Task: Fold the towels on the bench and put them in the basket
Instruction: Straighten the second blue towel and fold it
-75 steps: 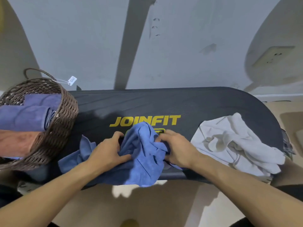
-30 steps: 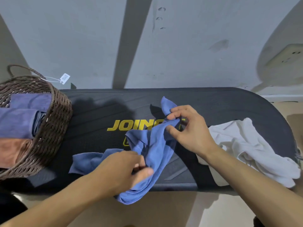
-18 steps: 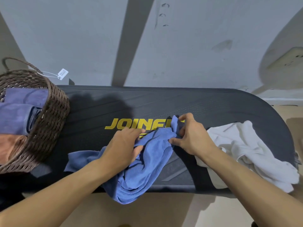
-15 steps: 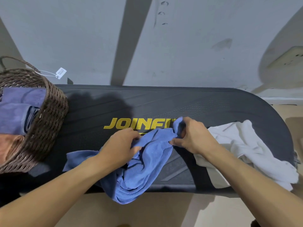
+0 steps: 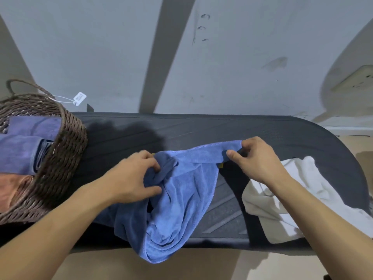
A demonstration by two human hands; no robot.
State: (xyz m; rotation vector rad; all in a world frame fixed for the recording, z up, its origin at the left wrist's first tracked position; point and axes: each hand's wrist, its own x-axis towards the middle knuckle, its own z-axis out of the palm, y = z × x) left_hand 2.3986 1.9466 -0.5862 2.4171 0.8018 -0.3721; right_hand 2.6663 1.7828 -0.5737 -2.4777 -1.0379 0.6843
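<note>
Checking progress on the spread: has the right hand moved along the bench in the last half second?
Yes. The right hand, pinching the blue towel's hem, has moved rightward along the bench, toward the white towel.

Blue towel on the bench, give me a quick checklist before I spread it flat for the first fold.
1. Right hand pinches the hemmed corner of the blue towel: ok.
2. Left hand holds a matching corner: cannot tell, it grips bunched cloth.
3. Towel lies flat: not ok, it is crumpled and hangs over the front edge of the bench.
4. Bare bench behind the towel: ok.
5. White towel apart from the blue one: ok.
6. Basket has room: cannot tell.
</note>
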